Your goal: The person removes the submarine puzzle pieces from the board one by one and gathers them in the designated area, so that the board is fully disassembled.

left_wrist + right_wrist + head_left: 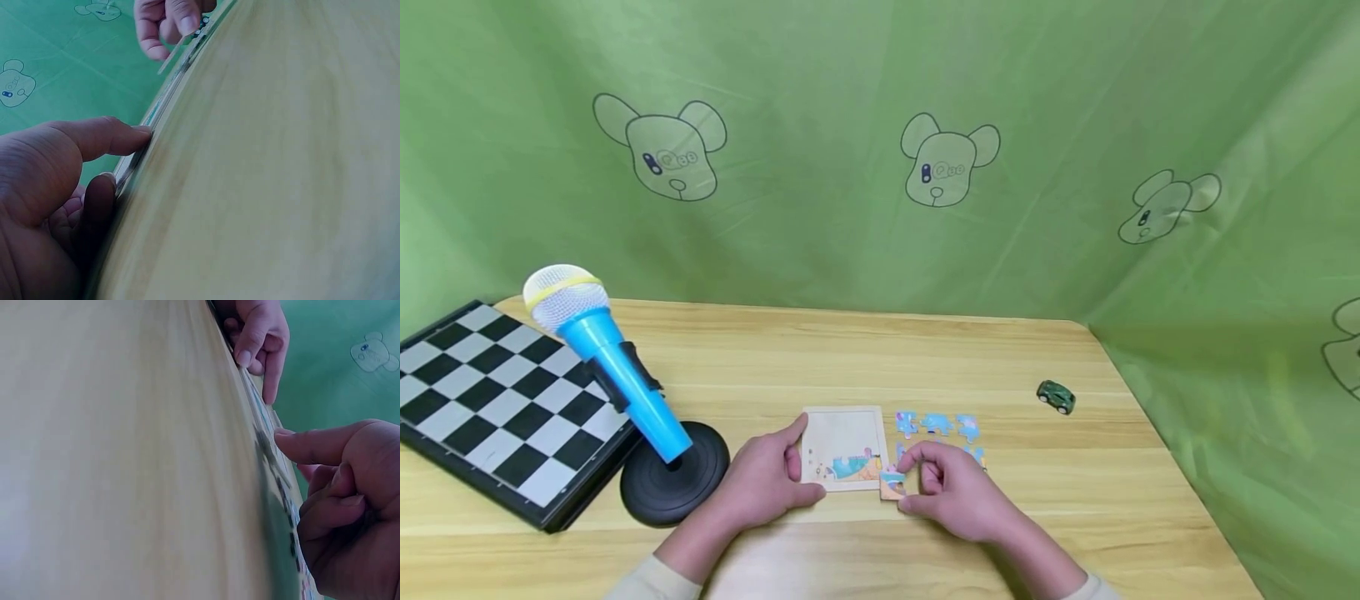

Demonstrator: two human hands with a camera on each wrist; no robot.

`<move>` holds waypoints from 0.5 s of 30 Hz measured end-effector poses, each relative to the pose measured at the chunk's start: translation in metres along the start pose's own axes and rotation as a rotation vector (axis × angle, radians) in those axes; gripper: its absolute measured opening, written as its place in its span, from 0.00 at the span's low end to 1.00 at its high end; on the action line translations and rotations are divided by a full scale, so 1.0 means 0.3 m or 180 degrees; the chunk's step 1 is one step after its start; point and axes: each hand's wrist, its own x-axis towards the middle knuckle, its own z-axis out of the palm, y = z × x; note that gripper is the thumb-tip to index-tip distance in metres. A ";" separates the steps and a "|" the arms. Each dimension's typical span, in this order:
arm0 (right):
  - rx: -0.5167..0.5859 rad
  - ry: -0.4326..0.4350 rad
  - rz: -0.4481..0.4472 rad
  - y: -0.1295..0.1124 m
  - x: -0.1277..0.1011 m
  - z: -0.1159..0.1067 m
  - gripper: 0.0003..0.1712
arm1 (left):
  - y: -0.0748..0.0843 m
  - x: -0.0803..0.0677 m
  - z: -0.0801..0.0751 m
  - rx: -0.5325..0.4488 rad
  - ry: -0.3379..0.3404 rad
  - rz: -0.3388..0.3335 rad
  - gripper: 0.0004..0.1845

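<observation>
- The wooden table (820,350) is backed by a green curtain (850,125) printed with bear heads; the work is set at its near edge, in the middle.
- A folding chessboard (490,400) lies at the far left, well apart from the work, and nothing there needs to be disturbed.
- A blue toy microphone (602,358) leans on a black round base (673,479) just left of the left hand; the left forearm is best kept off that base.
- The puzzle tray (844,442) lies flat, with a few pieces already seated along its near edge. It is steadied by the left hand (767,483), thumb and fingertips pressed against its left rim; that pressure should be held so the tray cannot slide.
- A loose puzzle piece (892,483) is pinched between thumb and fingers of the right hand (951,492) at the tray's near right corner. It should be turned until its picture matches, then lowered flat.
- Spare puzzle pieces (936,425) lie just right of the tray.
- A small green toy car (1056,397) sits far right, out of the way.
</observation>
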 end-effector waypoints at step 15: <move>-0.0004 -0.0085 0.0111 0.061 -0.046 -0.033 0.19 | 0.001 0.001 0.000 -0.0022 -0.0005 -0.0040 0.53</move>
